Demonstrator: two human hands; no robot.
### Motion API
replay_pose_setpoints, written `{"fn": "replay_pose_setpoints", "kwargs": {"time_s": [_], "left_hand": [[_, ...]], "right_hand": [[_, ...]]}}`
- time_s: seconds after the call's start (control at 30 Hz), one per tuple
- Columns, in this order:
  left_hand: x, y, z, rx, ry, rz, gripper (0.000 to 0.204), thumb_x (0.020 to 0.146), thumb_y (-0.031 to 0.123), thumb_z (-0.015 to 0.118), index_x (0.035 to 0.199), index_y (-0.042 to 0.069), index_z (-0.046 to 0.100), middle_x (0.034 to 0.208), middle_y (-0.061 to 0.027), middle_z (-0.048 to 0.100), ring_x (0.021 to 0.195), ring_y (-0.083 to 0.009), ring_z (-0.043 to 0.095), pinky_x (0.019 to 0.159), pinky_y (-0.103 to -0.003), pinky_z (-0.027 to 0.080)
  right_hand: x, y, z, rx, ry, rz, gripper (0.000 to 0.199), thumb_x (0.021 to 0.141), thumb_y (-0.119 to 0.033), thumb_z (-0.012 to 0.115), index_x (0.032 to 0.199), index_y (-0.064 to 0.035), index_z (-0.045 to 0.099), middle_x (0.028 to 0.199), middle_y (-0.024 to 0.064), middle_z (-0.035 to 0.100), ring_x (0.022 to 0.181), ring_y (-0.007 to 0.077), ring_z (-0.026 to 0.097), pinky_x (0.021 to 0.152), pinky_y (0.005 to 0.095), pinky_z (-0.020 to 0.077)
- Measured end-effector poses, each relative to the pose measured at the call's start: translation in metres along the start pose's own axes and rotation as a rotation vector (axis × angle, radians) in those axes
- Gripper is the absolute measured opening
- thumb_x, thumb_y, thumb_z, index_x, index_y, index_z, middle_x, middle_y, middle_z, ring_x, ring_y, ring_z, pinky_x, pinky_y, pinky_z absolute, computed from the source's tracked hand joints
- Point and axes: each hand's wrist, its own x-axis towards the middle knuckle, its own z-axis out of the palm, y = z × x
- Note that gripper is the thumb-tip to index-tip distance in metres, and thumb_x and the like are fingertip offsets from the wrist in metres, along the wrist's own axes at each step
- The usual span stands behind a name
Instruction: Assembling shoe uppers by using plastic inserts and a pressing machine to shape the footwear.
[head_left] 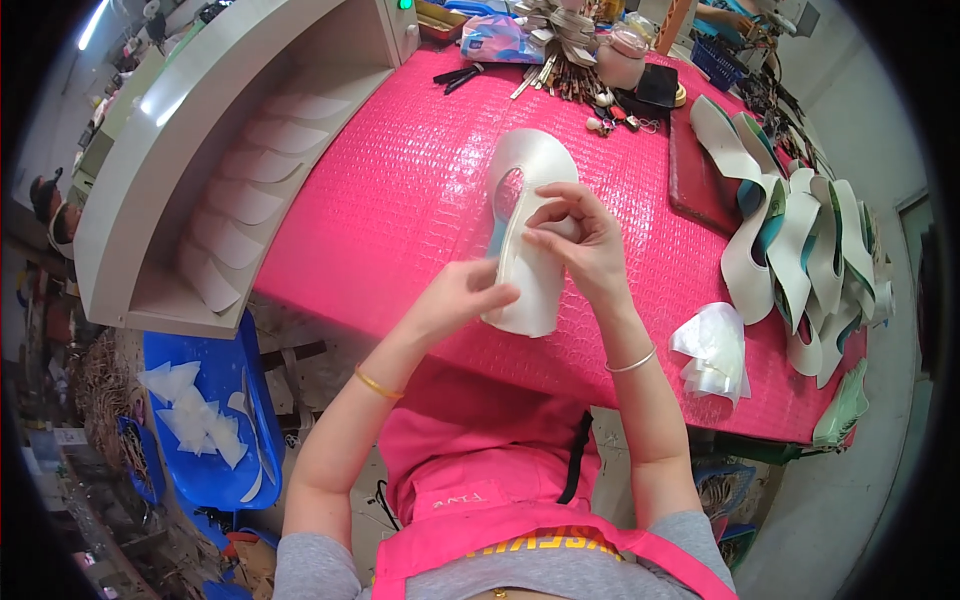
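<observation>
A white, curved shoe upper (pixel 533 285) with a pale blue lining (pixel 497 236) stands out over the pink table, a rounded opening at its upper left. My right hand (pixel 590 240) is closed at its seamed middle edge, thumb and fingertips bent together there. Lower on the left edge is my left hand (pixel 450 300), its thumb lying over the white material; its fingers are partly blurred and seem to pass behind that edge. At the far right lies a row of similar white uppers (pixel 795 245) with green-blue linings.
A grey curved machine (pixel 130 250) on the left holds several white pieces (pixel 245 200). A bundle of white translucent pieces (pixel 712 350) lies right on the pink table (pixel 400 170). Tissue pack (pixel 500 40), jar (pixel 622 55) and pens (pixel 458 76) stand behind. Below left is a blue tray (pixel 215 360).
</observation>
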Motion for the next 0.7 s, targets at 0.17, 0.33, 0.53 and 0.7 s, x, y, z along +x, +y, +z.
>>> {"fn": "replay_pose_setpoints", "kwargs": {"time_s": [0.17,0.33,0.53,0.7], "left_hand": [[0.024,-0.008,0.023,-0.314,0.036,0.082,0.052,0.075,0.006,0.059,0.121,0.001,0.036,0.106,-0.0071,0.052,0.097,-0.0152,0.052,0.081,-0.03,0.044],[0.016,-0.004,0.023,-0.284,-0.017,0.16,0.061,0.074,0.001,0.058,0.127,0.005,0.028,0.114,-0.0071,0.046,0.105,-0.0165,0.048,0.087,-0.032,0.041],[0.012,-0.009,0.02,-0.287,-0.039,0.19,0.069,0.073,0.002,0.06,0.132,0.006,0.023,0.116,-0.0071,0.046,0.108,-0.018,0.045,0.091,-0.033,0.038],[0.002,-0.004,0.015,-0.322,-0.039,0.134,0.071,0.073,0.002,0.061,0.132,0.006,0.022,0.119,-0.0086,0.044,0.109,-0.0185,0.044,0.091,-0.033,0.038]], "right_hand": [[0.0,-0.014,0.001,-0.474,-0.133,-0.209,0.037,0.063,0.0,0.067,0.099,-0.0059,0.057,0.076,0.0011,0.054,0.074,0.0082,0.052,0.066,0.0234,0.0424],[0.011,-0.049,-0.017,-0.452,-0.481,0.005,0.037,0.062,0.001,0.067,0.097,-0.0063,0.057,0.071,0.0004,0.052,0.068,0.009,0.05,0.06,0.0239,0.0411],[0.016,-0.045,-0.016,-0.627,-0.456,-0.054,0.029,0.06,0.0,0.068,0.087,-0.0044,0.057,0.064,0.0045,0.053,0.057,0.0106,0.052,0.052,0.025,0.0427],[0.012,-0.041,-0.005,-0.854,-0.338,-0.184,0.036,0.059,-0.008,0.072,0.086,-0.0029,0.049,0.064,0.0069,0.053,0.056,0.0132,0.053,0.052,0.026,0.0434]]}}
